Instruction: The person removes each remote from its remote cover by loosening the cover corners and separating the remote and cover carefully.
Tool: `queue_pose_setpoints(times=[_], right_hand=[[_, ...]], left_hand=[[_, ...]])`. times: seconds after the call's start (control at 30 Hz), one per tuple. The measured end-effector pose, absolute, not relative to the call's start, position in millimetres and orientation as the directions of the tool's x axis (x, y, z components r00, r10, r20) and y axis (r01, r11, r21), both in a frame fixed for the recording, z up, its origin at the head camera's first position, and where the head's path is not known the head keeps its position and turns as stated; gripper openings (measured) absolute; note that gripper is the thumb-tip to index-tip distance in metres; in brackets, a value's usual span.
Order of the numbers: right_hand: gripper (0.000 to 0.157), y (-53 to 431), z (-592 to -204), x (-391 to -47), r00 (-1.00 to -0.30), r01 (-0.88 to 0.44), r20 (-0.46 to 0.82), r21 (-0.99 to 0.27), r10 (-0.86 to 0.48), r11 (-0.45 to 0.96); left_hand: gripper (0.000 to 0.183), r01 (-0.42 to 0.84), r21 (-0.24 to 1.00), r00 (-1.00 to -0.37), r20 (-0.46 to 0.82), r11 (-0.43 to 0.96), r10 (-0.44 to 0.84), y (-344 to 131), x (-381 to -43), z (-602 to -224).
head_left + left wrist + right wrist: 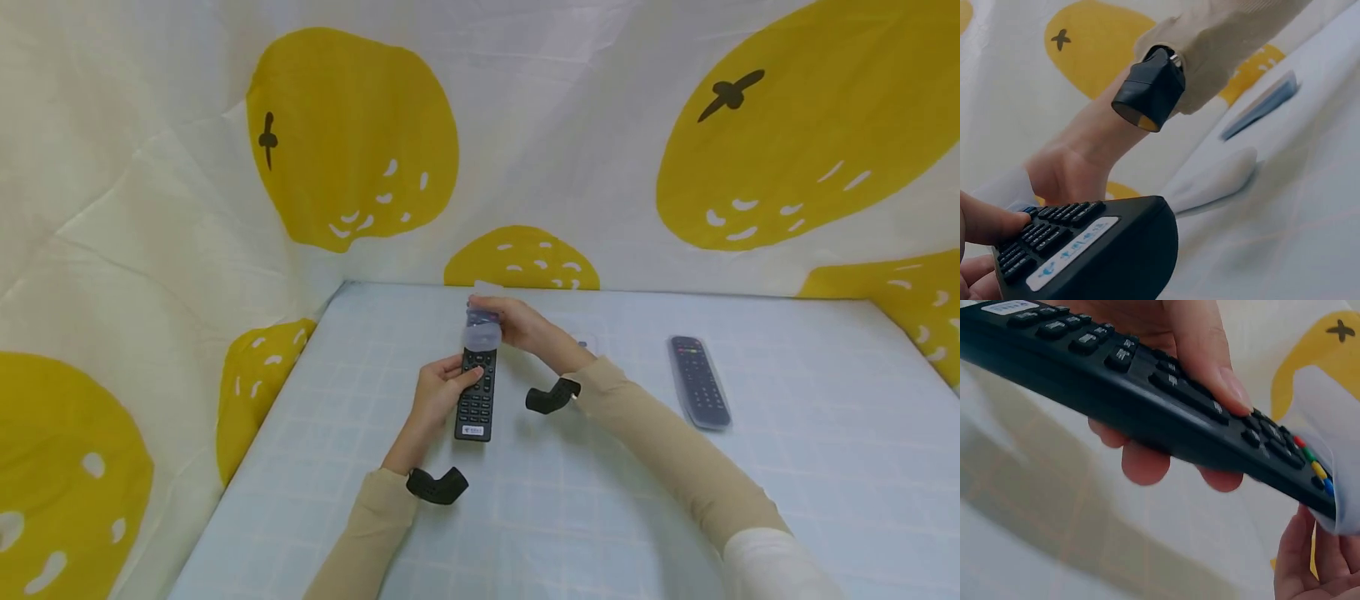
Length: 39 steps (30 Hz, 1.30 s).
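Note:
A black remote control [476, 400] with rows of buttons and a white label is gripped by my left hand [442, 390], thumb on the button face and fingers underneath. Over its far end sits a translucent soft cover [482, 336], its mouth folded back. My right hand [525, 325] holds that cover at the far end, with fingers curled at its side. In the right wrist view, coloured buttons [1317, 467] show just outside the edge of the cover [1344, 456]. The part of the remote inside the cover shows only dimly.
On the right of the pale checked table [600, 533] lies a second remote [701, 382] in a clear cover. A pale translucent item [588, 342] lies partly hidden behind the right forearm. Patterned cloth [555, 167] hangs at the back and left.

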State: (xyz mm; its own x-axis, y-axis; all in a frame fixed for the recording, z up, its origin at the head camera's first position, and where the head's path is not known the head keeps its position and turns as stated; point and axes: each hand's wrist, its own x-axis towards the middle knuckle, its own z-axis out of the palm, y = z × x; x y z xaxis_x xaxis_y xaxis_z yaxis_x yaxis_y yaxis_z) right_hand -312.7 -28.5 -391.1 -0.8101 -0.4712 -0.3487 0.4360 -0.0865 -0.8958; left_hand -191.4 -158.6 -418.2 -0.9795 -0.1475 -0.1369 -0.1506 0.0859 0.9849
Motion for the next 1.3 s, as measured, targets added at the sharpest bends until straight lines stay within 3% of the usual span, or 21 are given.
queue_pose_setpoints(times=[0.17,0.4,0.7,0.93,1.13,1.3], right_hand=[[0.050,-31,-390,-313,-0.864,0.405,-0.379,-0.914,-0.332,-0.011],[0.052,-31,-388,-305,-0.932,0.324,-0.328,-0.945,-0.155,0.049],[0.039,-35,-391,-301,-0.963,0.269,-0.269,-0.963,-0.030,0.012],[0.046,-39,-381,-307,-0.966,0.246,-0.250,-0.967,0.070,-0.062],[0.046,-35,-374,-304,-0.966,0.256,-0.257,-0.966,0.032,-0.040],[0.052,-25,-373,-300,-0.952,0.280,-0.272,-0.959,-0.141,-0.038]], left_hand=[[0.039,-0.164,0.981,-0.978,-0.148,0.102,-0.149,-155,-191,-418],[0.040,-0.114,0.971,-0.986,-0.085,0.210,-0.140,-152,-184,-423],[0.039,-0.088,0.963,-0.984,-0.044,0.254,-0.173,-144,-176,-424],[0.039,-0.011,0.959,-0.984,0.039,0.284,-0.172,-140,-173,-417],[0.039,-0.057,0.971,-0.988,-0.021,0.233,-0.155,-144,-175,-409],[0.039,-0.121,0.977,-0.983,-0.093,0.176,-0.160,-155,-184,-401]])
